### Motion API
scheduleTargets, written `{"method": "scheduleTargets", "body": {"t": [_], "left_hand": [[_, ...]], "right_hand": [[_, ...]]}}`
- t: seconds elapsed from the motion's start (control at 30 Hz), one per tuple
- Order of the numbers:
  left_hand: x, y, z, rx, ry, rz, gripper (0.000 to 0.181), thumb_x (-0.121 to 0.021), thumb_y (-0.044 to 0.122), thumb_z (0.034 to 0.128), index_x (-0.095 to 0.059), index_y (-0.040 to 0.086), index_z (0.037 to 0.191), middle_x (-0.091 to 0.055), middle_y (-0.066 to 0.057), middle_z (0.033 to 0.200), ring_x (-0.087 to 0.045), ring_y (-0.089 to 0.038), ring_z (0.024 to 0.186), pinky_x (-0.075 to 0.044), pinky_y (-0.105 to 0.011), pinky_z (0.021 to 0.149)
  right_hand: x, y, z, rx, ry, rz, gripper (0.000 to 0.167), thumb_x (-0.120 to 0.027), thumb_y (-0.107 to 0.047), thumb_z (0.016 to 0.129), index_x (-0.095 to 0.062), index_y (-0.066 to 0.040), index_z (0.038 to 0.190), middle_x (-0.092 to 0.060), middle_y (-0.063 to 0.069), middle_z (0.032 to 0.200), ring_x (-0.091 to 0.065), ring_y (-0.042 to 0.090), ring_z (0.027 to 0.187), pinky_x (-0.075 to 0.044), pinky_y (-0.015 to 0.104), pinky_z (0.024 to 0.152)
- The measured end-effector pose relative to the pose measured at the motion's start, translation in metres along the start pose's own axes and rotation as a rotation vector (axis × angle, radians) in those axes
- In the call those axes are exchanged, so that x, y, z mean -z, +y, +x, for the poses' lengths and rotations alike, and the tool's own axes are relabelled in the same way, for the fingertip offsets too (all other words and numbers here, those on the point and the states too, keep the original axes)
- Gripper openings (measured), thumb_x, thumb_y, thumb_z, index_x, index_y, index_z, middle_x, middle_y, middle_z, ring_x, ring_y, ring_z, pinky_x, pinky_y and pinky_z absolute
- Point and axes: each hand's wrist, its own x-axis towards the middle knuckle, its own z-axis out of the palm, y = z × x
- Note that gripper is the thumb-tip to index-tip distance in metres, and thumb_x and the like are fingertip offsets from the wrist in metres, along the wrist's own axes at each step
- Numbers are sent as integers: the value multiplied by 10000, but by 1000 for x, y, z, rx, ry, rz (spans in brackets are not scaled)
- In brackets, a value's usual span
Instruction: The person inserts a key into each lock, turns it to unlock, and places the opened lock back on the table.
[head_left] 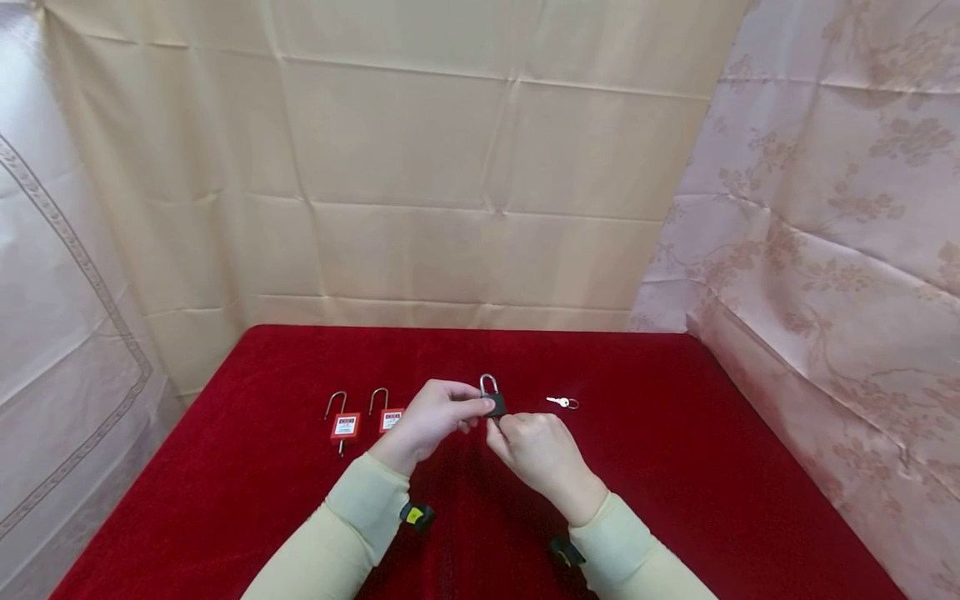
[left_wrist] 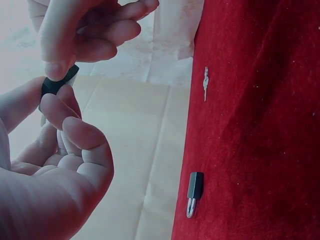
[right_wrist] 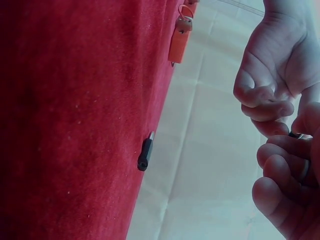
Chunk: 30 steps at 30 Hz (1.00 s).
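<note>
My left hand (head_left: 438,417) grips a small black padlock (head_left: 495,406) by its body, thumb across the front, with the silver shackle pointing up. Against the padlock's lower end, my right hand (head_left: 542,454) pinches a small key with thumb and curled index finger; the fingers hide nearly all of it. In the left wrist view both hands meet at the raised padlock (left_wrist: 52,86). A second black padlock (left_wrist: 195,186) lies on the red cloth, also seen in the right wrist view, but I cannot make it out in the head view.
Two red padlocks with white labels, one (head_left: 346,427) at the left and one (head_left: 391,418) partly behind my left hand, lie with shackles up. A silver key (head_left: 558,402) on a ring lies right of my hands. Red cloth (head_left: 637,400) covers the table; curtains hang behind.
</note>
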Motion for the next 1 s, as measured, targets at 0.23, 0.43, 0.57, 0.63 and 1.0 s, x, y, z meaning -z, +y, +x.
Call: {"method": "scheduleTargets", "body": {"t": [0.23,0.43,0.57,0.63,1.0], "left_hand": [[1,0,-1,-3,5,-3,206,-760,107,894,-751,-56,1020,-702,-36,794,-600,-161,671,-509,-254,629],[2,1,-1,8,8,-16,200,-755,101,898,-751,-53,1026,-706,-62,804,-602,-170,678,-519,-264,634],[2,2,-1,15,12,-21,200,-752,98,900,-751,-50,1035,-704,-47,796,-602,-182,682,-523,-269,640],[2,2,-1,16,14,-24,200,-753,97,900,-751,-50,1035,-701,-45,793,-601,-185,682,-523,-272,642],[4,3,-1,19,29,-26,194,-759,119,906,-752,-31,1029,-710,-69,832,-606,-213,721,-533,-300,676]], "right_hand": [[0,1,0,-9,-7,1,390,-702,-126,876,-481,-194,561,-370,-101,487,-269,35,450,-245,177,409],[4,1,1,-56,-28,26,404,-762,-155,871,-501,-206,567,-357,-117,501,-260,19,456,-261,153,418],[5,0,2,-72,-45,38,406,-774,-167,879,-508,-210,575,-364,-121,504,-271,13,457,-281,150,422],[4,1,1,-76,-46,44,411,-783,-175,878,-506,-209,576,-364,-121,505,-272,13,456,-285,149,424],[10,10,-1,-99,9,85,403,-842,-332,849,-560,-200,593,-380,-133,518,-309,13,468,-304,180,440]]}}
